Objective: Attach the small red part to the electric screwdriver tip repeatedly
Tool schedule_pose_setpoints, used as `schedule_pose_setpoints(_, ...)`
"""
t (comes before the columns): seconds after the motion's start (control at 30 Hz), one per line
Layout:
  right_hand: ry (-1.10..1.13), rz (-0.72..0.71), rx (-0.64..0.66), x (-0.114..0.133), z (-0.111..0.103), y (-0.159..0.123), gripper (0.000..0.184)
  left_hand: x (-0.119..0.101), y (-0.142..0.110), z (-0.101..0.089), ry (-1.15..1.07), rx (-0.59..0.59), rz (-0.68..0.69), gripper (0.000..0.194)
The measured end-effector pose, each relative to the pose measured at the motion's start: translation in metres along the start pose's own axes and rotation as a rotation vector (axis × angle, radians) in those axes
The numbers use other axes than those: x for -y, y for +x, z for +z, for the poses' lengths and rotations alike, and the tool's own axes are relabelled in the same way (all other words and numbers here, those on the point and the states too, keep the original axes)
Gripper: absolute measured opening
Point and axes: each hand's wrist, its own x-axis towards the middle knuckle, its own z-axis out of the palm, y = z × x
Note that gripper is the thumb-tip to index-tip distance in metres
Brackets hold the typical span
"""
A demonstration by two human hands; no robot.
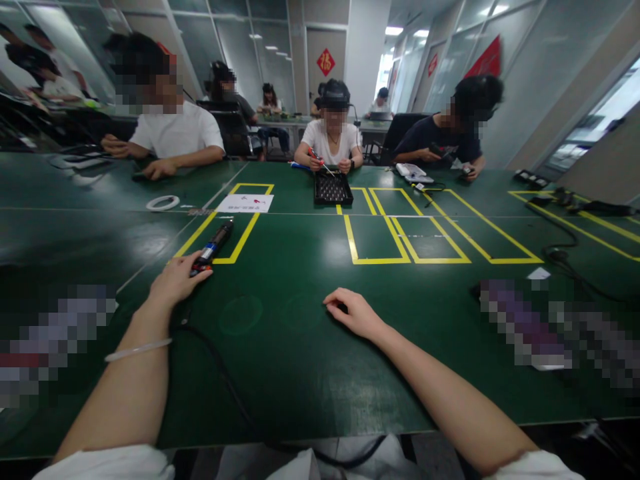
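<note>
My left hand (176, 280) reaches forward on the green table, its fingers closed around the near end of a black cylindrical tool (215, 243). This tool has a blue-and-white band and red-orange parts close to my fingers. It lies slanted inside a yellow taped outline, pointing away from me; its exact kind is unclear. My right hand (353, 312) rests on the bare tabletop near the middle, fingers curled and thumb tip meeting the fingertips. Nothing shows in it. A white band circles my left wrist.
Beyond the tool lies a white printed sheet (246, 203), with a white ring (163, 203) to its left. Across the green table (300, 373), a person handles a red tool over a black tray (333, 189). A black cable (220, 373) crosses near my left arm. Yellow outlines (377, 260) mark the tabletop.
</note>
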Motion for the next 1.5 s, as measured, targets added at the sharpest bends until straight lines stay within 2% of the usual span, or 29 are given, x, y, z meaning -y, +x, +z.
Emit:
schedule_pose_setpoints(0.07,0.001,0.0,0.0,0.0,0.0,0.0,0.012,0.0,-0.003,-0.001,0.026,-0.038,-0.012,0.068)
schedule_pose_setpoints(0.2,0.009,-0.004,0.0,-0.001,0.0,0.0,0.013,-0.014,-0.015,-0.004,0.131,-0.175,0.047,0.06)
schedule_pose_setpoints(0.3,0.014,0.001,-0.003,-0.002,0.0,0.0,0.012,-0.023,-0.022,-0.008,0.172,-0.189,0.051,0.044)
schedule_pose_setpoints(0.4,0.015,0.001,0.001,-0.002,0.001,0.0,0.012,-0.028,-0.026,-0.012,0.175,-0.191,0.016,0.041)
schedule_pose_setpoints(0.5,0.009,0.0,0.0,-0.001,0.001,0.001,0.012,-0.039,-0.028,-0.015,0.109,-0.22,-0.026,0.045)
schedule_pose_setpoints(0.57,0.006,0.001,0.001,0.0,0.001,0.001,0.012,-0.055,-0.031,-0.015,-0.059,-0.212,0.018,0.043)
schedule_pose_setpoints(0.63,0.006,0.0,0.004,0.001,0.001,0.002,0.012,-0.08,-0.037,-0.012,-0.325,-0.14,0.157,0.041)
schedule_pose_setpoints(0.73,0.016,-0.007,0.011,0.002,0.002,0.001,0.012,-0.125,-0.056,-0.006,-0.666,0.092,0.429,0.043)
schedule_pose_setpoints(0.8,0.048,-0.004,0.011,0.003,0.003,0.001,0.012,-0.154,-0.075,-0.002,-0.756,0.279,0.567,0.044)
schedule_pose_setpoints(0.9,0.155,0.0,0.024,0.006,0.007,0.0,0.023,-0.185,-0.101,0.003,-0.844,0.513,0.671,0.048)
schedule_pose_setpoints(0.97,0.208,-0.012,0.045,0.009,0.009,0.0,0.034,-0.195,-0.113,0.006,-0.889,0.623,0.714,0.05)
schedule_pose_setpoints(1.03,0.216,-0.035,0.073,0.012,0.011,0.0,0.031,-0.2,-0.119,0.01,-0.913,0.667,0.755,0.051)
schedule_pose_setpoints(1.13,0.193,-0.039,0.089,0.014,0.013,0.0,0.011,-0.201,-0.119,0.015,-0.937,0.665,0.779,0.053)
schedule_pose_setpoints(1.3,0.257,0.008,0.067,0.012,0.014,0.001,0.011,-0.199,-0.116,0.016,-0.962,0.643,0.762,0.047)
schedule_pose_setpoints(1.4,0.347,0.083,0.021,0.008,0.012,0.001,0.015,-0.199,-0.118,0.009,-0.887,0.531,0.791,0.041)
schedule_pose_setpoints(1.5,0.441,0.173,0.005,0.006,0.012,0.003,0.021,-0.201,-0.123,0.004,-0.752,0.332,0.864,0.037)
